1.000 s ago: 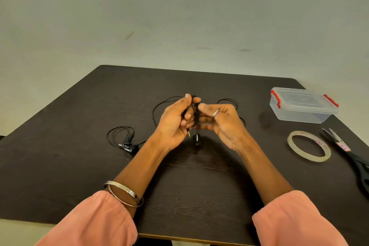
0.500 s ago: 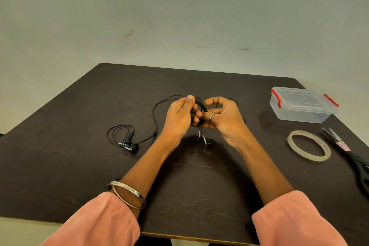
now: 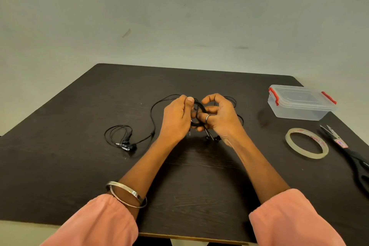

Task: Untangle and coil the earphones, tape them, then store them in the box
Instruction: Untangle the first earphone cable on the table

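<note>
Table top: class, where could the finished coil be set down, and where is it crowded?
Free: the far table strip beyond both hands, and the near-left corner. Crowded: the right edge, with box, tape roll and scissors, and around the loose earphones.

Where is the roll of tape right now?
The tape lies flat on the dark table to the person's right, untouched, between the clear box behind it and the scissors at the table's right edge.

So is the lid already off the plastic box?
No, the clear lid sits on the plastic box, with the red clips at both ends in place, at the table's far right.
</note>
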A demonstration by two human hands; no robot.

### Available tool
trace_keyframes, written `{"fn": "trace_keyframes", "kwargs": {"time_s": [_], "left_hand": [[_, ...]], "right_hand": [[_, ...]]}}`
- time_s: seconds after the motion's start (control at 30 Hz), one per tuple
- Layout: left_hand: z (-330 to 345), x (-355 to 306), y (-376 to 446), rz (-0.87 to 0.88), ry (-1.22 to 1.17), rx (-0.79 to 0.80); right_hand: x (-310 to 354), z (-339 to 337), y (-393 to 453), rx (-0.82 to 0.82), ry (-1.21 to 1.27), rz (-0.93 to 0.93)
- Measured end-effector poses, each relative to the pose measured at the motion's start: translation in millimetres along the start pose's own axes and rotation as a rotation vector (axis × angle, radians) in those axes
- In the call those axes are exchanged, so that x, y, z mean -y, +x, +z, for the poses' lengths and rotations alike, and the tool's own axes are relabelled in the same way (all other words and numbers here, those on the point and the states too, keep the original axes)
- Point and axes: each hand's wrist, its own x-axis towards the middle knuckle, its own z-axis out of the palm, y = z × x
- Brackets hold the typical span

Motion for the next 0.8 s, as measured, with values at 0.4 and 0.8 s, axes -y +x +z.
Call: {"fn": "trace_keyframes", "kwargs": {"time_s": [0.4,0.8], "left_hand": [[-2.3,5.6,2.8,-0.078,-0.089,0.038],[1.2,3.5,0.6,0.022,-0.012,0.106]], "right_hand": [[5.7,1.4,-8.0,0.016,-0.239,-0.219],[4.5,3.5,-1.3,-0.091,0.411,0.049]]}}
